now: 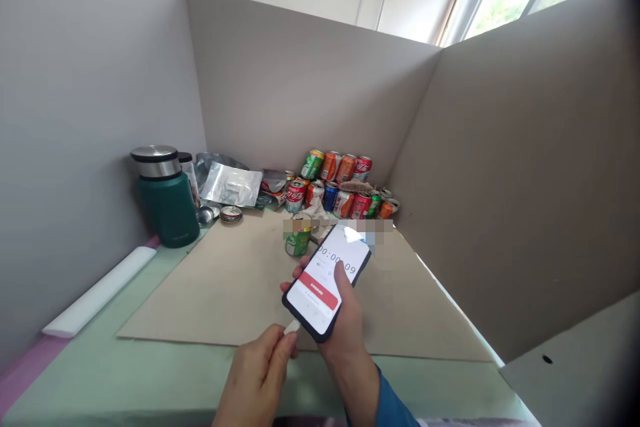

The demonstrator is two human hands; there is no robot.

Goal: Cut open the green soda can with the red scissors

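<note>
A phone (pixel 325 283) in a dark case is tilted above the brown board, its lit screen showing timer digits and a red bar. My right hand (pixel 347 330) is wrapped round it from below, the thumb lying over the screen and fingertips showing at the left edge. My left hand (pixel 260 363) pinches a small white plug (pixel 292 327) close to the phone's lower left edge; whether the plug sits in the phone cannot be made out. Just behind the phone stands a green can (pixel 298 240), partly blurred by a pixelated patch.
Stacked drink cans (pixel 345 203) stand at the back, beside silver pouches (pixel 233 185) and flat round tins (pixel 231 214). A green flask (pixel 170 210) is at the left, behind a white strip (pixel 103 290). Grey panels (pixel 310 80) enclose the brown board (pixel 210 293) on three sides.
</note>
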